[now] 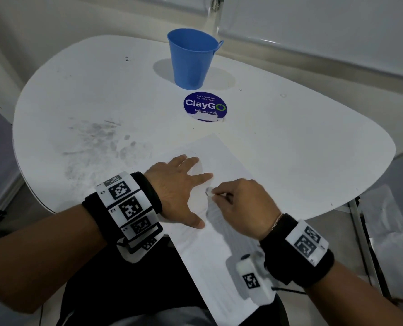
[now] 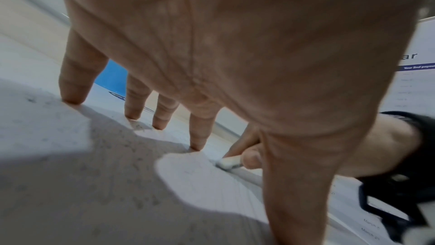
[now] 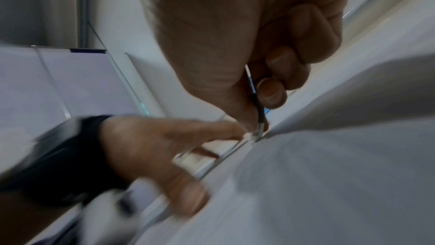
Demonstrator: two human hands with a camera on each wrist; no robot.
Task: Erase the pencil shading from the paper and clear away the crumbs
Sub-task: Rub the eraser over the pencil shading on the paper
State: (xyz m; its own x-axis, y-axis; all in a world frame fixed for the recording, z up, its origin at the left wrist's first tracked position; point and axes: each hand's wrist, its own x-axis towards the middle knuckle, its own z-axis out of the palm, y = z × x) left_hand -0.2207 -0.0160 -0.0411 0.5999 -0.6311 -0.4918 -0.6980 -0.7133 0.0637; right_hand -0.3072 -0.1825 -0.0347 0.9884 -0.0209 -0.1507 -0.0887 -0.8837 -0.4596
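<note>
- The white counter [image 1: 289, 128] fills most of the head view, with grey smudges around its 9 o'clock side.
- The paper [image 1: 221, 158] lies slanted across the near edge of the counter, from about the middle down toward 6 o'clock, its lower end hanging past the edge.
- A blue bucket [image 1: 191, 58] stands upright at 12 o'clock on the counter, well apart from the paper.
- A round blue sticker [image 1: 205, 107] reading "ClayGo" sits between the bucket and the paper.
- The left hand [image 1: 181, 189] lies spread on the paper, fingers straight and fingertips [image 2: 196, 145] pressing the sheet; this grip is wide and holds nothing.
- The right hand [image 1: 245, 201] is at 3 o'clock of the left hand, its grip narrow, thumb and fingers pinching the eraser.
- The pencil shading [image 1: 215, 214] shows as a grey patch at 6 o'clock of the eraser, between the two hands.
- The eraser [image 1: 209, 191], small and white, sticks out of the right grip toward 9 o'clock, touching the paper just beside the left index fingertip.
- Crumbs cannot be made out.
</note>
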